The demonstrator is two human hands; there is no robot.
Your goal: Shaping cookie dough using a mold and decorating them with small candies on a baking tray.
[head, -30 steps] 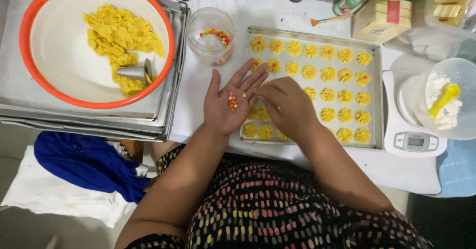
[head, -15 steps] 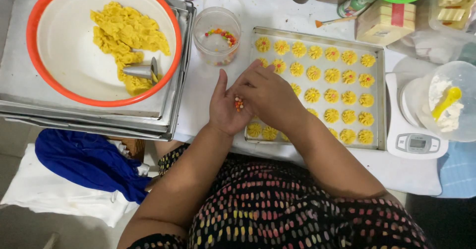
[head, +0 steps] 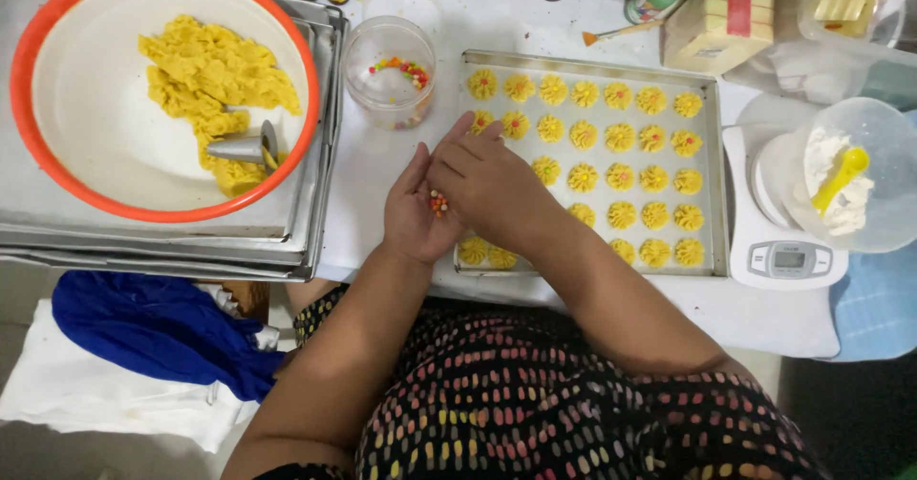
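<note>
1. Since a second ago, the right hand (head: 487, 179) has slid over the left hand (head: 415, 208), which was spread flat and now cups more narrowly.
2. Tiny coloured sugar sprinkles (head: 438, 203) lie in the left palm, with the right fingertips closed down at them, seemingly pinching.
3. These beads look light, hard and prone to roll, so a fingertip pinch of one or two suits them best.
4. Both hands hover above the near-left corner of the rectangular metal baking tray (head: 712, 170) of piped yellow rosette cookies (head: 619, 176).
5. A clear plastic sprinkle tub (head: 389, 71) stands just beyond.
</note>
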